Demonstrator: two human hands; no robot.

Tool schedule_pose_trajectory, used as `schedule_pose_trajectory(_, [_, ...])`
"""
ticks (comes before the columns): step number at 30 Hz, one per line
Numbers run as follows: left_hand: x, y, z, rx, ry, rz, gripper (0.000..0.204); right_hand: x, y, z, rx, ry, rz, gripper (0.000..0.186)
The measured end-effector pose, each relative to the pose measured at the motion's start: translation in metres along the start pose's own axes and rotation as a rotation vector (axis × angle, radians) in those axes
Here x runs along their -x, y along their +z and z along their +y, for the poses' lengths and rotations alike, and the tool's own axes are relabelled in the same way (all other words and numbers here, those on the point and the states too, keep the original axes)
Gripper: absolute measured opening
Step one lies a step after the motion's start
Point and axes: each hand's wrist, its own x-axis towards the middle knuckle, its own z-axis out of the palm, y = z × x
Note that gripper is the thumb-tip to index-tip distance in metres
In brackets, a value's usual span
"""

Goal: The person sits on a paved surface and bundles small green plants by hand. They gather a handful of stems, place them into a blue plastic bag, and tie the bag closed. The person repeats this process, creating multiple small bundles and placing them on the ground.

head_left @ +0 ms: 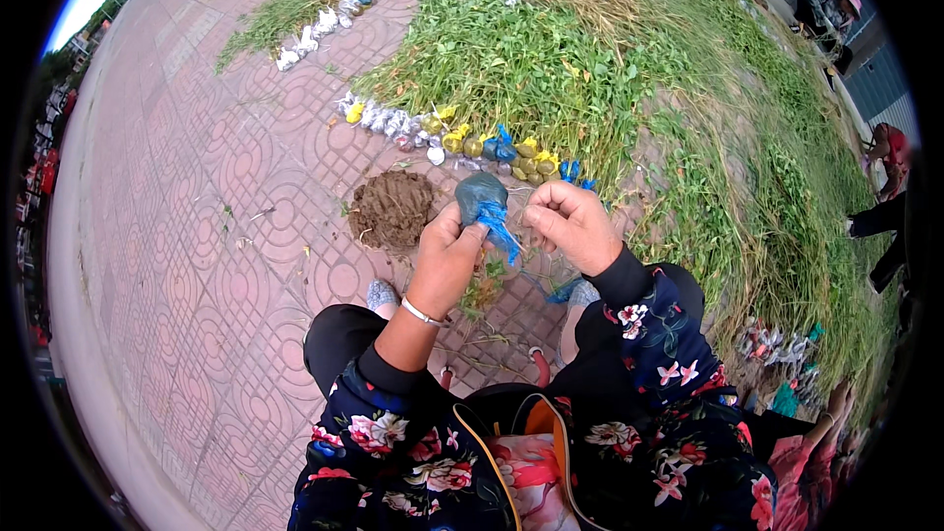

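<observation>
The left hand (444, 258) grips a blue plastic-wrapped bundle (480, 197), tail (500, 234) slanting lower-right, near the curled right hand (578, 226), its hold unclear.

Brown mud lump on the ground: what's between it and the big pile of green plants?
The head view shows patterned paving, then small tied bags, whitish and yellow, lined along the near edge of the plants.

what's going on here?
A person's left hand grips a filled blue bag near its gathered end. The right hand is just beside it, fingers pinched; whether they hold anything is unclear. A mound of brown mud sits on the paving ahead. Beyond the hands lie green plants, small white, yellow and blue bundles along their near edge.
</observation>
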Motion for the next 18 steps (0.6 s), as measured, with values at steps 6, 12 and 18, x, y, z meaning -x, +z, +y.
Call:
schedule_pose_trajectory(6, [-0.005, 0.005, -0.010, -0.149, 0.256, 0.102, 0.016, 0.012, 0.009, -0.007, 0.071, 0.007, -0.135, 0.018])
schedule_pose_trajectory(12, [-0.007, 0.003, -0.013, -0.181, 0.231, 0.112, 0.018, 0.009, 0.004, 0.005, 0.200, -0.121, -0.110, 0.016])
schedule_pose_trajectory(18, [-0.006, 0.000, -0.013, -0.414, 0.229, 0.132, 0.017, 0.012, -0.002, -0.002, 0.399, -0.261, -0.055, 0.016])
